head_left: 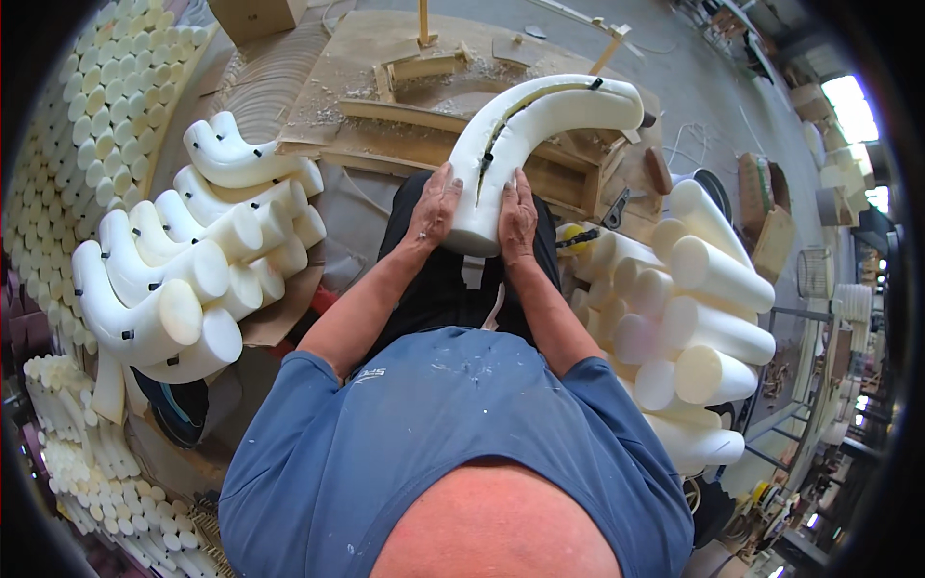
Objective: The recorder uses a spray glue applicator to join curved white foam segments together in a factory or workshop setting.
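Between my two hands is a thick, curved white foam-like cylinder [528,135], its near end over my lap and its far end bending right. A long dark slit runs along its upper side, with small black pieces set in it. My left hand [436,207] presses on its left side near the close end, fingers pointing forward. Against the opposite side lies my right hand [517,214], fingers also forward. Together the palms grip it from both sides. Beyond the hands, the curved cylinder passes over a curved wooden frame [405,116], partly hiding it.
Curved white cylinders with black pieces [198,270] are stacked at left. Straight white cylinders [718,323] are piled at right. A board [318,106] strewn with white scraps carries the frame. A dark hand tool [615,209] lies right of the frame. A cardboard box [255,14] stands far left.
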